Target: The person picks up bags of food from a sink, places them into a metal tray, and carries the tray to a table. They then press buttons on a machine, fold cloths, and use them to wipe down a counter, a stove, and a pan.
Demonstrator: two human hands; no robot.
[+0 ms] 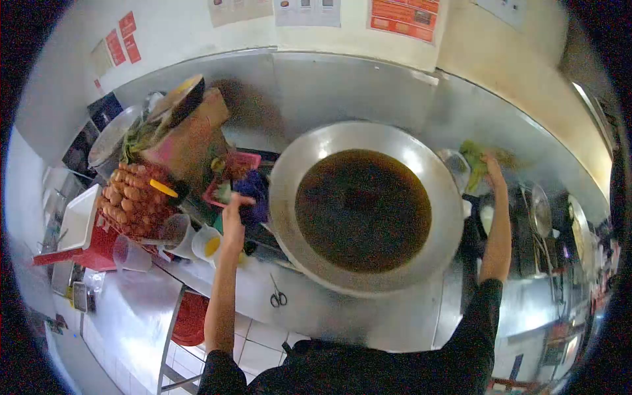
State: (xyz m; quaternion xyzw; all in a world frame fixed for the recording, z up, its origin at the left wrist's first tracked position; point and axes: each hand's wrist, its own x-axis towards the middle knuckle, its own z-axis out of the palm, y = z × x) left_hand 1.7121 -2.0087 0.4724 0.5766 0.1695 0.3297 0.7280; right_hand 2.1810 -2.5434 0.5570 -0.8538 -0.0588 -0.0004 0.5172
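Observation:
A wide metal wok [286,224] stands in front of me, with dark brown liquid [362,210] in it. To its left, my left hand [238,203] is closed on a crumpled blue-purple cloth [255,191], close to the wok's rim. At the far right, my right hand [490,168] grips a yellow-green cloth [471,163], slightly blurred. Beside that cloth sits a small round metal bowl [454,164], between it and the wok. A pink basket [247,160] lies just behind my left hand, its contents hard to make out.
Stacked eggs [125,197] stand at left, near clear plastic containers [176,230] and a red-and-white bin [76,220]. Scissors [278,296] lie on the front counter edge. A cardboard box [197,141] is at back left. Ladles [541,210] lie at right.

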